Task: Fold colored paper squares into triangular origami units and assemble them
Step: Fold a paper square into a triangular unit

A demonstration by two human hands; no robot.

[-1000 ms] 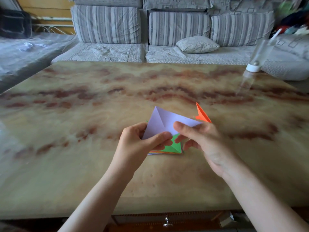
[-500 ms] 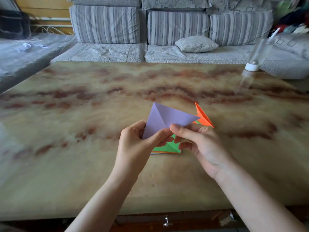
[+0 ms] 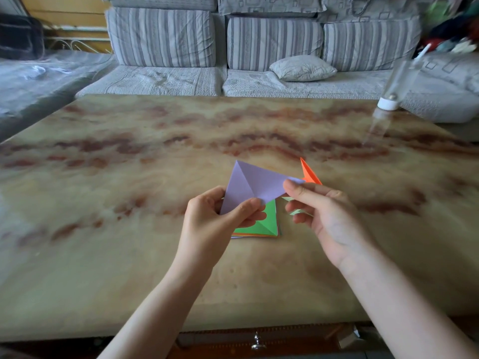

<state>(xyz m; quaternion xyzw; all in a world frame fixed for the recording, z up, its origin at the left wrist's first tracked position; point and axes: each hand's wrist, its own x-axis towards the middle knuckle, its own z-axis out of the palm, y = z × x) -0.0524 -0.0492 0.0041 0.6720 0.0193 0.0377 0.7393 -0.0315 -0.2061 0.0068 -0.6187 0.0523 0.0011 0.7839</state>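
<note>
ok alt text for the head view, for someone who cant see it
Two bare hands hold a creased purple paper above a marble-patterned table, the left hand pinching its lower corner and the right hand its right tip. Under them lies a stack of coloured squares, green on top, with an orange folded unit just beyond.

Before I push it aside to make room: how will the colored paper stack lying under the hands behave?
The paper stack is probably very light and should slide easily on the glossy table. Its edges look slightly fanned, so a sideways push would likely shear the sheets apart. The green top sheet is creased and may lift.
</note>
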